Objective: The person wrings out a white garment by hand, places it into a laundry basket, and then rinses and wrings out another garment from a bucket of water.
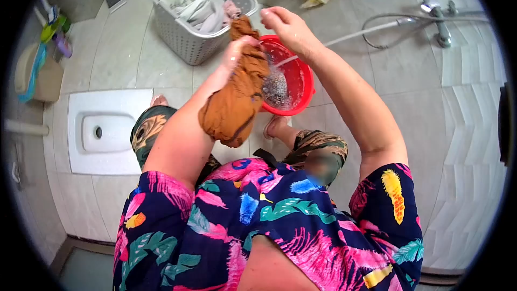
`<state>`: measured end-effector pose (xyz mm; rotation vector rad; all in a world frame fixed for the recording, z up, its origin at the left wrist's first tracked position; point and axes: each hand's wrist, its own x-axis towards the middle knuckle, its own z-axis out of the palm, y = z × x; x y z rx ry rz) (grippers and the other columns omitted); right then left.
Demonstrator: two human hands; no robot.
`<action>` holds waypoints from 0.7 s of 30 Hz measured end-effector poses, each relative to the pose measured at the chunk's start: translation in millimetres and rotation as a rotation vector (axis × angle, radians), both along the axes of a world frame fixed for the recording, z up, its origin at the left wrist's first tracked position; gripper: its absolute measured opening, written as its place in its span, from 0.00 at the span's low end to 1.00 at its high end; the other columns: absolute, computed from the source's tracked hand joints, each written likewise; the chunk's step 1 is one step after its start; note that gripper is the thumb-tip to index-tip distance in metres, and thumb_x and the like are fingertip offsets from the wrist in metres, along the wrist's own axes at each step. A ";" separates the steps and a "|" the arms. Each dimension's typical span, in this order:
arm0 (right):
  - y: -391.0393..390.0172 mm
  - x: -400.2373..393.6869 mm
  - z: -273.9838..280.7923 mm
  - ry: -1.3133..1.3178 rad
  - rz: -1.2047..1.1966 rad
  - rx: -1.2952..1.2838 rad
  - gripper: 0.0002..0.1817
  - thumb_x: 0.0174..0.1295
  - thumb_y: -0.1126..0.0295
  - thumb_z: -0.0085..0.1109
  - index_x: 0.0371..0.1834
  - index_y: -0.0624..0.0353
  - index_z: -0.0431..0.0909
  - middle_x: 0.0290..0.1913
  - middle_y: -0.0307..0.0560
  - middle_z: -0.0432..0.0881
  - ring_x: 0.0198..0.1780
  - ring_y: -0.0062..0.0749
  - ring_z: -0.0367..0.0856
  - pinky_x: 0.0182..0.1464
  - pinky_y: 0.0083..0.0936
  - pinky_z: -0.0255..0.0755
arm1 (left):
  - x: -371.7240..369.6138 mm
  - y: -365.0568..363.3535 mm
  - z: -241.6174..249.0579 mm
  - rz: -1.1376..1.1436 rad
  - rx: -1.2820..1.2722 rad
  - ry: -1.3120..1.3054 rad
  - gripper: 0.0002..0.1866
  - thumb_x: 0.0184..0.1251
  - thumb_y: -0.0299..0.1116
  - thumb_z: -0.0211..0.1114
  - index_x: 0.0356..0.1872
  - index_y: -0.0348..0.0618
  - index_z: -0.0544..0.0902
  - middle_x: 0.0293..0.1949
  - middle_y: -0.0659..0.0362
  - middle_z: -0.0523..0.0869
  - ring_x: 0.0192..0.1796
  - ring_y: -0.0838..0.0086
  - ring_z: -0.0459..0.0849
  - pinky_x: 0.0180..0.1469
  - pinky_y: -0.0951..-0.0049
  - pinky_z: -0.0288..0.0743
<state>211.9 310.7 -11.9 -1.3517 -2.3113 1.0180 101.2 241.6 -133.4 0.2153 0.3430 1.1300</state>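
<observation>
A brown wet-looking cloth garment (236, 108) hangs bunched over my left forearm side, its top end rising past my fingers. My left hand (239, 49) is closed around its upper part. Just right of the cloth's top, my right hand (291, 29) is raised with its fingers curled in; whether anything is in them is hidden. Beneath both hands stands a red bucket (305, 83) with foamy water (277, 89) inside. A stream of water (344, 36) shoots from the wall tap (440, 24) into it.
A grey laundry basket (186, 37) holding pale clothes stands behind the bucket. A white squat toilet (110, 156) is set in the floor at left. A beige container (47, 78) and brushes (56, 29) sit by the left wall. A hose (371, 43) loops near the tap.
</observation>
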 end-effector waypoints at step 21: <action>97.5 199.6 219.3 -1.604 -0.346 1.098 0.48 0.54 0.46 0.61 0.74 0.57 0.52 0.77 0.49 0.49 0.78 0.41 0.42 0.75 0.49 0.36 | 5.0 -2.3 -13.9 -0.073 -0.056 0.094 0.10 0.57 0.36 0.59 0.27 0.38 0.78 0.25 0.56 0.80 0.31 0.68 0.80 0.35 0.69 0.77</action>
